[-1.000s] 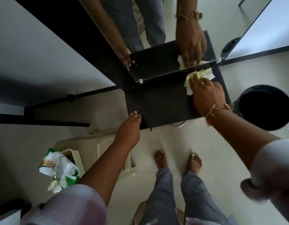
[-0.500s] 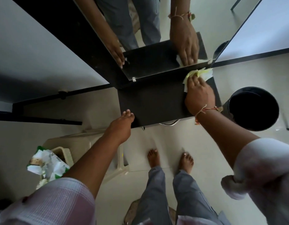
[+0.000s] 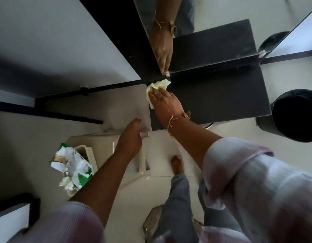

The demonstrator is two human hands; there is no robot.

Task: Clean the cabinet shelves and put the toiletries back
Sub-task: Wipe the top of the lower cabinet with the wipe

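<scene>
A black shelf [image 3: 222, 95] juts out below a mirror [image 3: 213, 20]. My right hand [image 3: 165, 104] presses a crumpled pale yellow wipe [image 3: 157, 86] flat onto the shelf's back left corner, fingers spread over it. My left hand [image 3: 130, 139] hangs off the shelf to its lower left, above the floor, fingers loosely together and holding nothing. The mirror reflects my right hand and the shelf. No toiletries are in view.
A beige plastic stool [image 3: 106, 148] stands below the shelf's left end with a torn green and white wipes packet [image 3: 71, 165] on it. A black round bin [image 3: 295, 114] sits to the shelf's right. My bare foot [image 3: 176, 163] stands on the pale tiled floor.
My right hand has swept the wipe from the shelf's back right corner across to its back left corner. My left hand has let go of the shelf's front edge and dropped away.
</scene>
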